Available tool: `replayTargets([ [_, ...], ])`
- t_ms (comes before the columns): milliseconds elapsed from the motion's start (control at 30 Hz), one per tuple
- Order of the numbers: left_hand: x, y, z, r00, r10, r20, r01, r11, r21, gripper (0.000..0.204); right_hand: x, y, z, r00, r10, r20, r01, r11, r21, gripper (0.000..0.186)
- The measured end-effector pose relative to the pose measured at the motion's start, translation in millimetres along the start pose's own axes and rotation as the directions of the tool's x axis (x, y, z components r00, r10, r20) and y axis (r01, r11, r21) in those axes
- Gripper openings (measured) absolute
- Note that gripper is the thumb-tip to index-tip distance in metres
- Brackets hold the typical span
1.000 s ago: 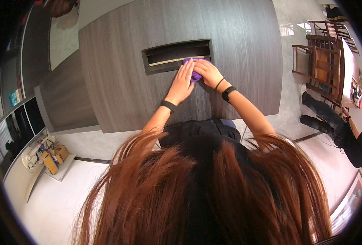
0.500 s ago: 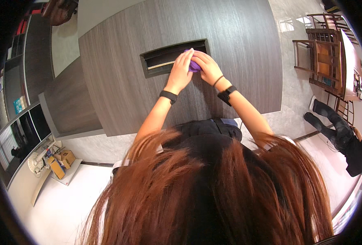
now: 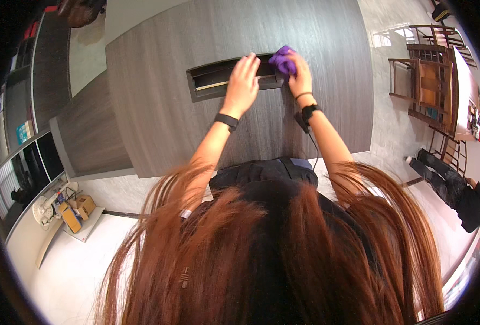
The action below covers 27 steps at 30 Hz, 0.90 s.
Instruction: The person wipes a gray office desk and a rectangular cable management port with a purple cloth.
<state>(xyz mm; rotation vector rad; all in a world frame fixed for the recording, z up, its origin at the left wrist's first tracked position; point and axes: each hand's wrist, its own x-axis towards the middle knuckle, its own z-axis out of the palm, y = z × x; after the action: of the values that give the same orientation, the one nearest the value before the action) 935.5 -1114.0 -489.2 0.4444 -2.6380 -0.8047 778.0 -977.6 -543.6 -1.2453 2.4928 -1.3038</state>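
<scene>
A bunched purple cloth (image 3: pixel 283 60) is gripped in my right hand (image 3: pixel 301 78) at the right end of a rectangular slot (image 3: pixel 206 97) in the wood-grain table (image 3: pixel 158 114). My left hand (image 3: pixel 241 86) is empty, its fingers stretched out together over the middle of the slot. Inside the slot runs a pale strip, partly covered by that hand. Black bands circle both wrists. Below the right wrist a small dark object (image 3: pixel 301 122) with a thin cable shows against the table; what it is I cannot make out.
A lower wood-grain surface (image 3: pixel 96 130) adjoins the table on the left. Dark wooden chairs (image 3: pixel 432 81) stand right, by a white-topped table. Another person in dark clothes (image 3: pixel 451 181) is at the far right. Cardboard boxes (image 3: pixel 83 206) and a white fan (image 3: pixel 45 212) are at lower left.
My hands have parted. The right one has moved right with the purple cloth, off the slot's middle to its right end. The left one has stayed near the middle, now without the cloth.
</scene>
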Motion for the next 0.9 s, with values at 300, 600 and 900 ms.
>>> replayTargets([
  [300,-21,-96,-57,0.981,-0.182,-0.064,0.188,0.977,0.101,0.025,55,35,-2,0.959,0.282,-0.016,-0.282,0.959,0.013,0.044],
  [600,-56,-82,-50,0.971,-0.141,-0.194,0.161,0.983,0.093,0.024,8,14,-7,0.979,0.205,0.007,-0.205,0.978,0.032,0.046],
  [900,-81,-80,-33,0.971,-0.149,-0.185,0.159,0.986,0.040,0.021,14,11,13,0.930,0.367,0.023,-0.365,0.913,0.182,0.055],
])
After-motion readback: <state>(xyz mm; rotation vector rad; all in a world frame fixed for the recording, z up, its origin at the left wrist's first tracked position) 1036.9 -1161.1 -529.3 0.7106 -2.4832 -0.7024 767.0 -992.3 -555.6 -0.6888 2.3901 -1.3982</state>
